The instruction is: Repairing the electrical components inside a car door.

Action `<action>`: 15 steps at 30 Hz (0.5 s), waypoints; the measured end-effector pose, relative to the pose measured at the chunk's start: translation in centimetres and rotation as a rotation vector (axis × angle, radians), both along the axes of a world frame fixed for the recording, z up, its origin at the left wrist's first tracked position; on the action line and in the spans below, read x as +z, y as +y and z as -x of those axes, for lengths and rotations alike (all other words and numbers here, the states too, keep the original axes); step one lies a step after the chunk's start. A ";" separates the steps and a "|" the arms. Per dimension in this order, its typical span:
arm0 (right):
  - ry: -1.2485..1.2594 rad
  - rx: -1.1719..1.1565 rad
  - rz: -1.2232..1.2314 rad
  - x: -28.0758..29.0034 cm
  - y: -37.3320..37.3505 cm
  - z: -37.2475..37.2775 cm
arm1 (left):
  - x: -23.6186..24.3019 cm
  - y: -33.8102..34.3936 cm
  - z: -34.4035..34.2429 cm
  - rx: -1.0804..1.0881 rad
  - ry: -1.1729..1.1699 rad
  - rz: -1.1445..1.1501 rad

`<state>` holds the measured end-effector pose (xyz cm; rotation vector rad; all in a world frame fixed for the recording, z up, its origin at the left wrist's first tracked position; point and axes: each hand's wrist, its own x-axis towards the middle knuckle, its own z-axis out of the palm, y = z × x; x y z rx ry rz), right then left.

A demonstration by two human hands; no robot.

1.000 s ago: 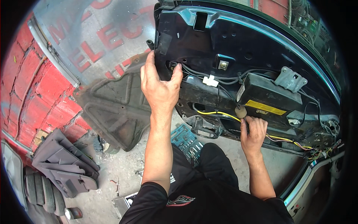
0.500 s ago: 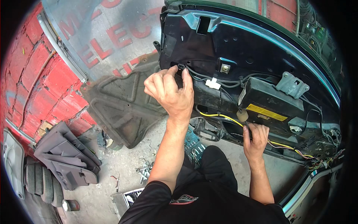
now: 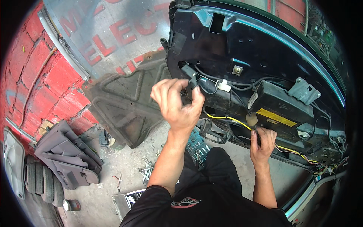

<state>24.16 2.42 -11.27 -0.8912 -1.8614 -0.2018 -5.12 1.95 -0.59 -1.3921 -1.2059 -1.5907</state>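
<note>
My left hand (image 3: 177, 104) pinches a black plastic connector piece (image 3: 189, 73) on a thin wire, pulled out beside a hole near the left end of a dark metal car panel (image 3: 193, 45). My right hand (image 3: 262, 147) is closed round a dark cable-like piece below a tan cylindrical fitting (image 3: 251, 120). Beside it a yellow wire (image 3: 219, 117) runs along the panel's lower part. Grey cables (image 3: 245, 85), a white plastic connector (image 3: 224, 85), a black box (image 3: 280, 102) with a yellow label and a metal bracket (image 3: 304, 90) are on the panel.
A stained moulded sheet (image 3: 124, 113) lies left of the panel, against a painted metal board (image 3: 106, 22) and red block wall (image 3: 45, 75). On the floor are grey trim panels (image 3: 68, 155), tyres (image 3: 39, 181), scattered tools (image 3: 147, 170), a teal socket case (image 3: 198, 142) and a can (image 3: 72, 205).
My left hand has come down and right from the panel's left edge, drawing the black connector piece out from the hole. My right hand stays closed below the tan fitting, shifted slightly.
</note>
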 end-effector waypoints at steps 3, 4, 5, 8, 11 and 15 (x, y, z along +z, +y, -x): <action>0.010 0.031 0.030 -0.1 -0.2 0.2 | -2.3 -1.6 0.9 -0.137 -0.051 -0.061; 0.006 0.010 0.032 -0.1 -0.3 0.1 | -3.1 -2.0 0.8 -0.206 -0.092 -0.045; 0.002 -0.011 0.035 0.0 -0.4 0.3 | -3.7 -1.9 0.7 -0.272 -0.117 -0.070; 0.185 -0.126 -0.076 1.3 -2.2 2.4 | -5.1 -1.7 0.1 -0.439 -0.217 -0.098; 0.225 0.105 -0.101 2.7 -4.1 3.7 | -4.9 -1.9 -0.7 -0.903 -0.676 -0.124; 0.152 0.467 0.124 9.6 -3.3 10.6 | -4.1 -2.6 -0.5 -1.204 -0.947 -0.118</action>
